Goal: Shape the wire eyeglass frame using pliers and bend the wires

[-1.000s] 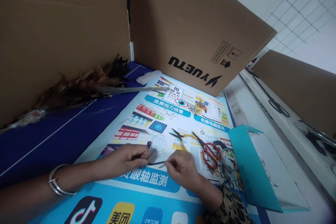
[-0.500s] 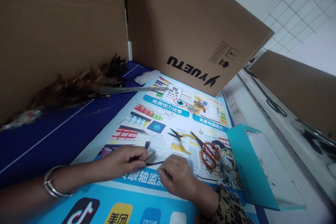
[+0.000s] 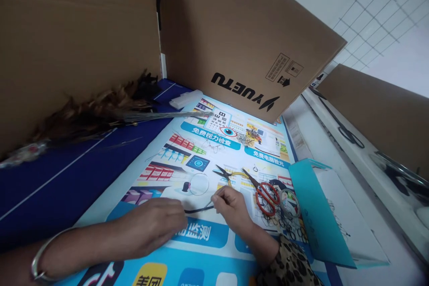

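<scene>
My left hand (image 3: 157, 225) lies knuckles up on the printed poster (image 3: 208, 152), fingers curled over one end of a thin black cord (image 3: 199, 209). My right hand (image 3: 233, 208) pinches the cord's other end between thumb and fingers. The cord runs flat between the two hands. Just beyond them a wire ring with a small dark bead (image 3: 197, 184) rests on the poster. A silver bangle (image 3: 38, 261) sits on my left wrist.
Yellow-handled pliers (image 3: 231, 174) and red-handled scissors (image 3: 266, 194) lie right of the ring, with small metal rings (image 3: 290, 221) beside them. A teal paper bag (image 3: 321, 214) lies at the right. A feather duster (image 3: 87, 114) rests by tall cardboard walls (image 3: 234, 31).
My left hand slid back toward me and turned knuckles up. My right hand moved up and right, stretching the black cord between the hands. The ring stayed in place.
</scene>
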`<state>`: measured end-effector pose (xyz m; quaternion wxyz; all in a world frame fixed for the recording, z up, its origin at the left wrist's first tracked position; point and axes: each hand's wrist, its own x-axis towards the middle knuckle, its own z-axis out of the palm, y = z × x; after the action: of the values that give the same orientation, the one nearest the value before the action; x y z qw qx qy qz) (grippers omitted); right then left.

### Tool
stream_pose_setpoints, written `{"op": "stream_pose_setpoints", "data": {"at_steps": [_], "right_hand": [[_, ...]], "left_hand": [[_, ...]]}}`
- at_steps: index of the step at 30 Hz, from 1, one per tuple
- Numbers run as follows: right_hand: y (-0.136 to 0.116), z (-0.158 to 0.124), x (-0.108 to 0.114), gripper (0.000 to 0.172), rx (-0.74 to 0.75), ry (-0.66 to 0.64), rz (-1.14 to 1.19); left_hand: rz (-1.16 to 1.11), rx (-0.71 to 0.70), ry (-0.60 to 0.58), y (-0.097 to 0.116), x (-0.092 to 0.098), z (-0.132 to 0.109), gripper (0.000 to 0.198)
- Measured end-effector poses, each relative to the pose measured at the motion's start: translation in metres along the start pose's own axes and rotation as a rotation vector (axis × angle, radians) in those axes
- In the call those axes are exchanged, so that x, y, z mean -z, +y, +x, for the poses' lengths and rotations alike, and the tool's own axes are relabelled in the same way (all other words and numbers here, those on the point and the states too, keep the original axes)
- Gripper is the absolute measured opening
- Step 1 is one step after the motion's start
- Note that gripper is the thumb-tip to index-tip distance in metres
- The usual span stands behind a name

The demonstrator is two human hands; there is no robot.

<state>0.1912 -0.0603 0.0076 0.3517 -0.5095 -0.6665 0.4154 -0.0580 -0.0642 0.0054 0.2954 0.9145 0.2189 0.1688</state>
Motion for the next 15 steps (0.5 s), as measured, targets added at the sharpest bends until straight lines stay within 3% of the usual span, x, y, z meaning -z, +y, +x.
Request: {"op": "stream_pose_setpoints", "data": {"at_steps": [8,15], "right_hand": [[0.006,0.001,0.0,0.025,-0.064,0.007,0.14],[0.003,0.0,0.001,0.023,-0.089,-0.014,0.166]], "left_hand": [[0.414,-0.186,-0.041,0.036,-0.008,-0.007,0.019],[0.568,-0.14,-0.023,0.049,-0.01,-0.009,0.014]]}}
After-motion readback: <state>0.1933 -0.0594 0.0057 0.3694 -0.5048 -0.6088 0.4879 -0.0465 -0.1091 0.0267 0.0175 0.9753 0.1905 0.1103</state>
